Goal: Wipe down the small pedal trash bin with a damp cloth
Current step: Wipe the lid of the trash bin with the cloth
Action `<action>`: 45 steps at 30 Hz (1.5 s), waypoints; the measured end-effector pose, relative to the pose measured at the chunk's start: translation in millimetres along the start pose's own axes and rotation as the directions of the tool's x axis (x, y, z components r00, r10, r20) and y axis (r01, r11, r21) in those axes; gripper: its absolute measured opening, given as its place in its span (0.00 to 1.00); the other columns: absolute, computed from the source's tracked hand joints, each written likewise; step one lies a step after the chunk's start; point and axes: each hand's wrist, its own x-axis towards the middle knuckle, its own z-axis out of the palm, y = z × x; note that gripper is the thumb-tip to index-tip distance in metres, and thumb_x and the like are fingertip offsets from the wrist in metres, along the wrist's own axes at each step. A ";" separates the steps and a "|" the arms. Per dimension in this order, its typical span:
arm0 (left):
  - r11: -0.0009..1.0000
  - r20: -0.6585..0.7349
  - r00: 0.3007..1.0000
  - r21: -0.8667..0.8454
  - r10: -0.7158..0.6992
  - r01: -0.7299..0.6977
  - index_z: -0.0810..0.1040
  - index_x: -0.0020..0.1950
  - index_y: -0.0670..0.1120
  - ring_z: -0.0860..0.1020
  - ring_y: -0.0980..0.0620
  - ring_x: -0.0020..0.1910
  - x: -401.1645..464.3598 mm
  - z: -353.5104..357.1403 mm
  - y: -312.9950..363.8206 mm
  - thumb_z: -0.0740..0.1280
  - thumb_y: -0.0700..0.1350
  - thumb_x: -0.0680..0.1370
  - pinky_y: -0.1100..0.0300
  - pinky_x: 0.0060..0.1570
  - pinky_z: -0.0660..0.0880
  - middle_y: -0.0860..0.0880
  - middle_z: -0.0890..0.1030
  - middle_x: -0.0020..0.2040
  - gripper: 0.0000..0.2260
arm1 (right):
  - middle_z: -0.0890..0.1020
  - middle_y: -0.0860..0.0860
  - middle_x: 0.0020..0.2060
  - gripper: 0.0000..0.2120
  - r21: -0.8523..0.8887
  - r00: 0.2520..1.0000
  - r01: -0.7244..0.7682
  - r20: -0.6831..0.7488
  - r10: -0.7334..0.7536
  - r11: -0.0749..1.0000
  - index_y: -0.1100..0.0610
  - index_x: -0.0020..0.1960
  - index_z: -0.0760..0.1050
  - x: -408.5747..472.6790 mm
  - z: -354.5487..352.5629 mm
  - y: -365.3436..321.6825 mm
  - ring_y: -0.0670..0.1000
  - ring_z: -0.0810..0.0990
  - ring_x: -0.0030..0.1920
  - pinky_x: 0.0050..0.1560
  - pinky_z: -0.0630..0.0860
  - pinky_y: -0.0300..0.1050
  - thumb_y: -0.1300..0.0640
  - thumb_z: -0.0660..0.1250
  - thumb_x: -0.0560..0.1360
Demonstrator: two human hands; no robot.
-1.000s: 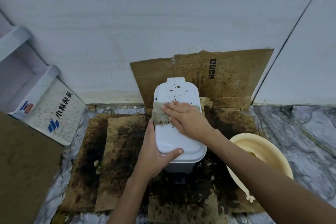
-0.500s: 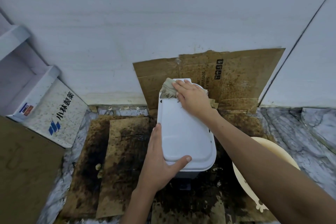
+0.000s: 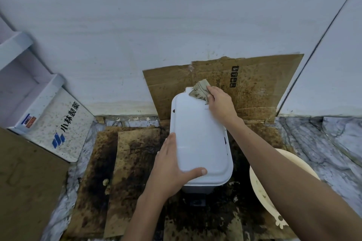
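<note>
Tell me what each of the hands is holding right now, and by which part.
Left hand grips the bin lid at its near left corner. Right hand pinches the cloth by its right end, at the lid's far edge.

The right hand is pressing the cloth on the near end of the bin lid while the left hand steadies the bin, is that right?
Not quite. In the head view the right hand presses the cloth on the far end of the bin lid, by the wall. The left hand does steady the bin.

Basin (image 3: 260, 180) partly behind forearm.
</note>
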 end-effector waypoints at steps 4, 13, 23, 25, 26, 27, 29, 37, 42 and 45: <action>1.000 0.040 0.999 0.015 -0.013 0.012 0.54 0.81 0.55 0.63 0.54 0.76 0.2 -3.7 4.1 0.75 0.72 0.64 0.43 0.72 0.68 0.59 0.62 0.77 0.52 | 0.73 0.58 0.70 0.19 0.035 0.999 -0.039 -0.013 0.039 0.999 0.62 0.73 0.67 -19.4 -10.0 5.1 0.58 0.70 0.70 0.71 0.63 0.49 0.61 0.55 0.83; 0.976 0.120 0.991 0.216 -0.057 0.030 0.40 0.84 0.53 0.34 0.52 0.82 12.7 10.9 11.4 0.61 0.79 0.69 0.43 0.81 0.44 0.58 0.31 0.82 0.55 | 0.79 0.55 0.64 0.17 0.135 0.983 -0.181 0.055 0.175 0.974 0.58 0.69 0.74 -70.9 -38.2 30.6 0.57 0.76 0.64 0.62 0.68 0.41 0.59 0.58 0.82; 0.810 0.052 0.986 0.564 0.156 -0.158 0.48 0.84 0.56 0.35 0.51 0.82 34.0 44.1 23.3 0.43 0.80 0.71 0.38 0.76 0.31 0.53 0.40 0.85 0.46 | 0.82 0.51 0.59 0.17 0.378 0.944 -0.310 0.011 0.330 0.873 0.51 0.70 0.73 -69.4 -33.3 32.0 0.52 0.78 0.58 0.64 0.72 0.49 0.56 0.60 0.81; 0.803 0.037 0.985 0.574 0.166 -0.157 0.49 0.84 0.56 0.37 0.52 0.83 32.9 44.9 20.9 0.42 0.80 0.71 0.39 0.77 0.33 0.54 0.42 0.85 0.46 | 0.82 0.52 0.59 0.17 0.396 0.949 -0.294 0.014 0.314 0.870 0.53 0.70 0.73 -68.0 -32.8 32.0 0.52 0.78 0.58 0.59 0.73 0.44 0.56 0.61 0.81; 0.804 0.027 0.985 0.574 0.172 -0.156 0.50 0.84 0.57 0.38 0.53 0.83 31.9 44.6 19.6 0.42 0.80 0.71 0.40 0.78 0.34 0.54 0.43 0.85 0.46 | 0.81 0.52 0.61 0.18 0.391 0.959 -0.268 0.020 0.283 0.880 0.54 0.70 0.73 -68.3 -32.4 31.5 0.52 0.78 0.59 0.56 0.71 0.38 0.57 0.61 0.81; 0.803 0.020 0.984 0.575 0.180 -0.158 0.50 0.84 0.57 0.39 0.53 0.83 30.9 44.4 18.6 0.42 0.80 0.71 0.40 0.78 0.35 0.55 0.44 0.85 0.46 | 0.80 0.53 0.63 0.18 0.388 0.968 -0.242 0.028 0.251 0.890 0.55 0.70 0.73 -69.0 -31.9 31.6 0.52 0.78 0.61 0.54 0.69 0.32 0.58 0.62 0.81; 0.796 0.016 0.981 0.582 0.193 -0.166 0.52 0.84 0.57 0.40 0.53 0.83 29.8 45.9 18.0 0.43 0.80 0.72 0.40 0.79 0.36 0.55 0.45 0.85 0.45 | 0.79 0.53 0.65 0.19 0.373 0.978 -0.202 0.031 0.206 0.905 0.56 0.70 0.73 -72.4 -31.0 34.5 0.52 0.76 0.65 0.54 0.65 0.27 0.59 0.65 0.80; 0.752 0.023 0.974 0.631 0.227 -0.190 0.55 0.84 0.54 0.46 0.50 0.84 27.6 47.7 19.1 0.42 0.78 0.74 0.37 0.78 0.41 0.51 0.49 0.85 0.45 | 0.83 0.55 0.58 0.16 0.467 0.979 -0.170 -0.024 0.205 0.868 0.59 0.63 0.80 -83.2 -28.2 41.9 0.49 0.79 0.58 0.53 0.67 0.27 0.59 0.72 0.75; 0.744 0.033 0.975 0.642 0.219 -0.188 0.55 0.84 0.53 0.47 0.49 0.84 26.7 47.9 22.1 0.44 0.77 0.74 0.36 0.78 0.43 0.51 0.50 0.85 0.44 | 0.83 0.55 0.58 0.16 0.530 0.965 -0.215 -0.014 0.262 0.820 0.60 0.62 0.80 -102.0 -30.4 43.0 0.46 0.77 0.54 0.47 0.65 0.20 0.58 0.73 0.74; 0.745 0.036 0.977 0.642 0.210 -0.184 0.54 0.84 0.52 0.47 0.49 0.84 26.1 48.0 24.1 0.45 0.77 0.74 0.35 0.78 0.44 0.50 0.50 0.85 0.44 | 0.82 0.53 0.60 0.18 0.552 0.956 -0.262 0.035 0.292 0.792 0.58 0.63 0.80 -117.3 -31.9 40.6 0.46 0.77 0.59 0.56 0.67 0.28 0.56 0.73 0.75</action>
